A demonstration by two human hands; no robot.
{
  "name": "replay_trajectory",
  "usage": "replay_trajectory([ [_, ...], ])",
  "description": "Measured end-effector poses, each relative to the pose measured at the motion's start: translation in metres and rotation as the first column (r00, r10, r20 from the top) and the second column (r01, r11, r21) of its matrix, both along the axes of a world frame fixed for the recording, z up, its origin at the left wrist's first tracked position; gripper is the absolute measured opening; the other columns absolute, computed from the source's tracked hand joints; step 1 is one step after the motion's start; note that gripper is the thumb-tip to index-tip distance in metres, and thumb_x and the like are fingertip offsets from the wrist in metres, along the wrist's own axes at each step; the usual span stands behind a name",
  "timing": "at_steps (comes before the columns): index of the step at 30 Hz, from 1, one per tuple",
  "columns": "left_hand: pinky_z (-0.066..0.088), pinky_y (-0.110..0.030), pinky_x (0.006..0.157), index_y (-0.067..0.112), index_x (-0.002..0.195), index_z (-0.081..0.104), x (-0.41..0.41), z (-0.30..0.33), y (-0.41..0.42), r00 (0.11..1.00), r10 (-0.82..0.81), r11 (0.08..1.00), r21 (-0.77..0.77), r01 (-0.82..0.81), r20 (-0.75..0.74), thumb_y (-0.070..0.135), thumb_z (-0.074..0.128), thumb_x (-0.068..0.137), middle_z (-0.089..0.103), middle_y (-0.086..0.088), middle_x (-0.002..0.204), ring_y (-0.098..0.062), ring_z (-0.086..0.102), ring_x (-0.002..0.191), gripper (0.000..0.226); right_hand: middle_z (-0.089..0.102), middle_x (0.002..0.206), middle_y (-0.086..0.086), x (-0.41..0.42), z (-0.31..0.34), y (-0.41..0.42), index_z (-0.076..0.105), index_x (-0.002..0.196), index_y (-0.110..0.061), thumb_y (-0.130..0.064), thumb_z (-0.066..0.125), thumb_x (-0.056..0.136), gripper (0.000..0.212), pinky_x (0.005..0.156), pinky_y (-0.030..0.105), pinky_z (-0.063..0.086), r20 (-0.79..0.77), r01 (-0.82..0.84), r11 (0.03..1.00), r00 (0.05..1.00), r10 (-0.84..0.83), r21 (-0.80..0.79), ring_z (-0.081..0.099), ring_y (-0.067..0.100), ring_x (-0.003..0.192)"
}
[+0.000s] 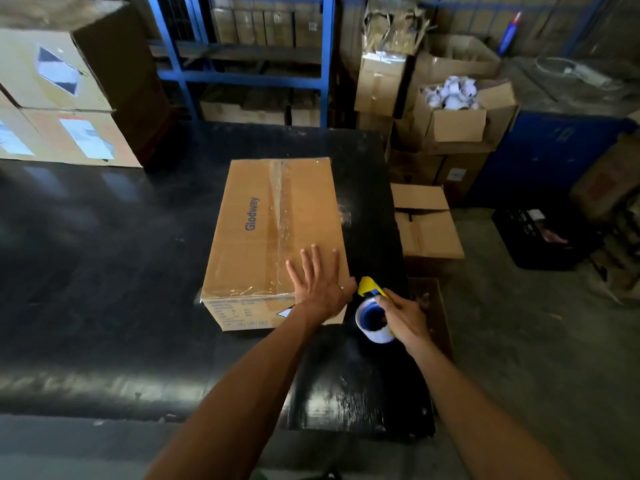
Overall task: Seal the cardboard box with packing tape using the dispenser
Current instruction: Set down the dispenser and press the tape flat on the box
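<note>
Box [273,237] on glossy black table [104,271]; stacked cartons [65,98], blue shelving [242,64] behind.

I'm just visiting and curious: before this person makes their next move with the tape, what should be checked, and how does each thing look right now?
1. Cardboard box flaps closed flat: ok.
2. Tape along the top centre seam: ok, a clear strip runs its length.
3. Left hand steadying the box: ok, palm flat on the near right corner.
4. Tape dispenser in a firm grip: ok, right hand wraps it beside the box.
5. Tape cut free from the box: cannot tell.
6. Box fully on the black table: ok.
</note>
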State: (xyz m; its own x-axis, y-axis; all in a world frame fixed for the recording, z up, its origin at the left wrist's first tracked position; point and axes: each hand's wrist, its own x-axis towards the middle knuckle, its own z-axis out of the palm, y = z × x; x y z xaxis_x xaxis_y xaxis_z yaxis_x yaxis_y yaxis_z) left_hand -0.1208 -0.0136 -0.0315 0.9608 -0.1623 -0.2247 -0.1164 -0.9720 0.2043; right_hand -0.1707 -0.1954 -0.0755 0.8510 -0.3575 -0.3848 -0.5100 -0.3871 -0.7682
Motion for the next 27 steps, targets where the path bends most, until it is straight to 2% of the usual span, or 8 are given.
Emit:
replay_trajectory([
  [2, -0.015, -0.068, 0.113, 0.027, 0.157, -0.011, 0.003, -0.001, 0.002, 1.0, -0.008, 1.0, -0.005, 0.008, -0.028, 0.072, 0.018, 0.093, -0.025, -0.016, 0.162, -0.038, -0.025, 0.148, 0.084, 0.066, 0.123, 0.014, -0.004, -0.016, 0.005, 0.068, 0.123, -0.031, -0.042, 0.061, 0.092, 0.034, 0.094, 0.035, 0.047, 0.008, 0.032, 0.997, 0.999, -0.032, -0.076, 0.061, 0.035, 0.113],
  [5, -0.015, -0.067, 0.113, 0.026, 0.157, -0.014, 0.006, 0.0, 0.006, 0.997, -0.047, 0.999, 0.002, 0.047, -0.063, 0.075, 0.016, 0.092, -0.027, -0.016, 0.161, -0.038, -0.026, 0.148, 0.086, 0.059, 0.133, 0.022, -0.009, -0.042, 0.005, 0.068, 0.124, -0.024, -0.04, 0.056, 0.095, 0.035, 0.095, 0.041, 0.047, -0.013, 0.01, 0.985, 1.0, -0.012, -0.173, 0.059, 0.04, 0.114],
  [10, -0.014, -0.065, 0.115, 0.009, 0.155, -0.016, 0.006, -0.003, 0.003, 0.999, -0.001, 1.0, 0.005, 0.001, -0.051, 0.076, 0.018, 0.091, -0.025, -0.015, 0.163, -0.034, -0.024, 0.149, 0.099, 0.072, 0.101, 0.022, -0.018, -0.053, 0.002, 0.075, 0.108, -0.015, -0.03, 0.061, 0.093, 0.025, 0.075, 0.034, 0.046, -0.015, 0.126, 0.989, 0.992, -0.128, -0.083, 0.066, 0.039, 0.096],
  [12, -0.012, -0.063, 0.117, 0.003, 0.154, -0.014, 0.005, -0.002, 0.001, 0.999, 0.039, 0.999, -0.003, -0.039, -0.025, 0.077, 0.021, 0.089, -0.022, -0.018, 0.163, -0.033, -0.022, 0.15, 0.105, 0.071, 0.1, 0.022, -0.017, -0.049, 0.003, 0.072, 0.108, -0.01, -0.03, 0.063, 0.091, 0.028, 0.073, 0.034, 0.044, -0.038, 0.114, 0.989, 0.992, -0.118, -0.097, 0.065, 0.04, 0.097],
  [16, -0.012, -0.06, 0.118, -0.004, 0.153, -0.012, -0.004, 0.004, -0.003, 0.975, 0.222, 0.975, 0.011, -0.222, 0.028, 0.088, 0.029, 0.078, -0.02, -0.029, 0.16, -0.041, -0.021, 0.149, 0.125, 0.051, 0.144, 0.018, 0.006, -0.01, 0.007, 0.045, 0.145, -0.012, -0.048, 0.057, 0.093, 0.064, 0.104, 0.041, 0.038, -0.036, 0.023, 0.98, 0.999, -0.031, -0.199, 0.046, 0.037, 0.132],
  [19, -0.015, -0.064, 0.114, -0.005, 0.151, -0.015, -0.013, 0.008, -0.005, 0.924, 0.382, 0.924, 0.002, -0.382, 0.028, 0.098, 0.022, 0.066, -0.023, -0.033, 0.157, -0.045, -0.023, 0.147, 0.138, 0.028, 0.16, 0.005, 0.039, 0.037, 0.015, 0.028, 0.154, -0.024, -0.055, 0.046, 0.097, 0.066, 0.117, 0.043, 0.023, 0.101, -0.103, 0.976, 0.987, 0.124, -0.19, 0.025, 0.028, 0.146],
  [23, -0.014, -0.066, 0.113, -0.005, 0.152, -0.014, -0.016, 0.005, -0.004, 0.901, 0.433, 0.9, -0.05, -0.434, -0.036, 0.101, 0.019, 0.059, -0.02, -0.032, 0.158, -0.046, -0.02, 0.147, 0.144, -0.001, 0.166, -0.002, 0.091, 0.078, 0.04, 0.011, 0.157, -0.031, -0.056, 0.031, 0.101, 0.064, 0.121, 0.044, 0.001, 0.113, -0.447, 0.815, 0.849, 0.516, -0.368, -0.006, 0.016, 0.151],
  [27, -0.01, -0.067, 0.115, -0.005, 0.154, -0.01, -0.017, 0.009, 0.0, 0.905, 0.414, 0.907, -0.04, -0.419, -0.093, 0.095, -0.005, 0.05, -0.018, -0.033, 0.159, -0.048, -0.018, 0.147, 0.144, -0.015, 0.164, -0.004, 0.12, 0.072, 0.065, 0.003, 0.155, -0.039, -0.057, 0.022, 0.101, 0.06, 0.121, 0.047, -0.004, -0.159, -0.745, 0.473, 0.598, 0.785, -0.471, -0.018, 0.015, 0.148],
])
